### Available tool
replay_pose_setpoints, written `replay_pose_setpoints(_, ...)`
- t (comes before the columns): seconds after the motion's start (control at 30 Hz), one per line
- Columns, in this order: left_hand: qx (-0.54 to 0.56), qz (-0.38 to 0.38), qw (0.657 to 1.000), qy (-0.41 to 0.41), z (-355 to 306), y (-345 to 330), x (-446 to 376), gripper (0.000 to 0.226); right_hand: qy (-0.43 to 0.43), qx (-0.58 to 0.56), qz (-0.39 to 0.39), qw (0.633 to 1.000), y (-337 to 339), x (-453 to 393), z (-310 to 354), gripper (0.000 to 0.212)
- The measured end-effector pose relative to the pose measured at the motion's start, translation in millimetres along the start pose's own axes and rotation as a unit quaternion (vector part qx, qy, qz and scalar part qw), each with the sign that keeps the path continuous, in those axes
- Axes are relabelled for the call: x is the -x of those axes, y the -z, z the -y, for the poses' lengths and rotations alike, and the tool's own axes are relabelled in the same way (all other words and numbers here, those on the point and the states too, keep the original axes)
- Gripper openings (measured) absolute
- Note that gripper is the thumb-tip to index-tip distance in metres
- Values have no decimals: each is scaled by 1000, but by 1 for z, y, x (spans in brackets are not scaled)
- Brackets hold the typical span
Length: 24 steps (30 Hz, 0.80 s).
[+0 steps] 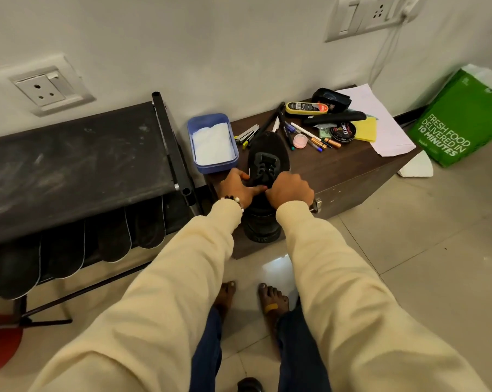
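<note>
black shoe point(267, 157): we see it upright on its sole at the near left part of the tabletop point(338, 168), toe toward the wall and heel hanging over the front edge.
left hand point(239, 188): it grips the shoe's left side by the collar, with the thumb stretched across toward the lacing. a bead bracelet point(235, 200) sits at the wrist.
right hand point(288, 190): it is curled tight on the lacing at the shoe's throat, knuckles toward us. the fingertips are hidden, so we cannot tell which strand they pinch.
hands together: they are close side by side over the shoe, and the left thumb tip nearly meets the right fist.
blue box point(208, 120): it stands just left of the shoe's toe, with something white folded inside.
polish tin point(343, 132): it lies toward the back right of the tabletop, among pens point(304, 131) and beside a yellow cloth point(365, 130).
shoe brush point(307, 108): it lies near the wall, behind the pens.
papers point(386, 131): we see them spread at the far right corner.
shoe rack point(69, 159): it stands left of the tabletop, with dark soles showing beneath it.
green bag point(462, 120): it stands on the floor, leaning at the wall well right of the shoe.
</note>
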<state>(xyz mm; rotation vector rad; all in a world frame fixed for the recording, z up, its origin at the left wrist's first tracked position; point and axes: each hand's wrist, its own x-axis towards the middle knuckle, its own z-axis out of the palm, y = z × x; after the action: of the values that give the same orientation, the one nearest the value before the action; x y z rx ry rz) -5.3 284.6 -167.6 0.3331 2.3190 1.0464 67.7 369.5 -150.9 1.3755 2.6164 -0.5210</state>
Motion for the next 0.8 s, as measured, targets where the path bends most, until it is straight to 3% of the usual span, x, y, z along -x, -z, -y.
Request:
replay_pose_setpoints(0.13,49,16,998,28,4,3,0,52,11,-50,73,996,9,-6,-3,46)
replay_pose_setpoints(0.3,-4,1,1000,19,2,2,2,54,5,-182,208,961,24,-8,-15,65)
replay_pose_setpoints(0.5,-45,44,998,29,-6,9,6,69,-25,-162,158,974,12,-6,-16,79)
replay_pose_setpoints(0.67,-6,62,997,42,-1,15,5,67,-97,-158,106,977,4,-8,-1,61)
replay_pose_setpoints(0.8,-36,9,998,42,0,4,7,51,-84,-72,53,992,3,-5,5,42)
